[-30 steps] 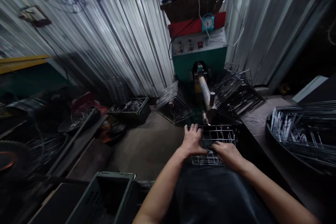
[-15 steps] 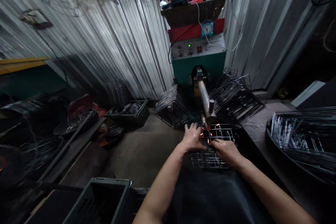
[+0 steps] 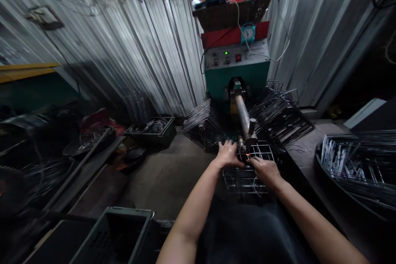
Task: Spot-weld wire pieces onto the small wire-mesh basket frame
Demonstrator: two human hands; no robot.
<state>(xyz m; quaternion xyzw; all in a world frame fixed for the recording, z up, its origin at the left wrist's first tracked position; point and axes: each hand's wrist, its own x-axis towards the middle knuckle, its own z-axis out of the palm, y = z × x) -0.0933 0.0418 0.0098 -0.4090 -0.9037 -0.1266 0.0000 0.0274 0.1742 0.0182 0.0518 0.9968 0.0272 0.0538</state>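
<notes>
At the welder's arm, low centre of your view, both of your hands press on one wire rack [image 3: 247,179]. Your left hand [image 3: 228,154] lies palm down on the rack's near-left edge, fingers spread flat rather than curled round a wire. Your right hand [image 3: 265,172] rests on its right side, fingers bent loosely over the grid; whether they close round a wire you cannot tell from here. The rack sits between your lap and the green welding machine [image 3: 236,70], its far end under the electrode tip [image 3: 246,148] of the steel arm [image 3: 243,113].

Against half a second ago: the scatter of sparks across the grid is gone, leaving one small orange glow [image 3: 247,156] at the tip. Your left hand sits a little higher and closer to the arm, and the rack has slid with it. A second ago there was only a faint point of light at the tip.

Counts: one rack in hand; two leaning stacks of finished racks, one left of the arm [image 3: 202,126], one right [image 3: 280,115]; one round tray of cut wires [image 3: 355,165] on the surface at your right; one green crate [image 3: 114,235] near your left knee; one dark crate [image 3: 153,130] by the corrugated wall; one blue clock [image 3: 248,31] on the machine
</notes>
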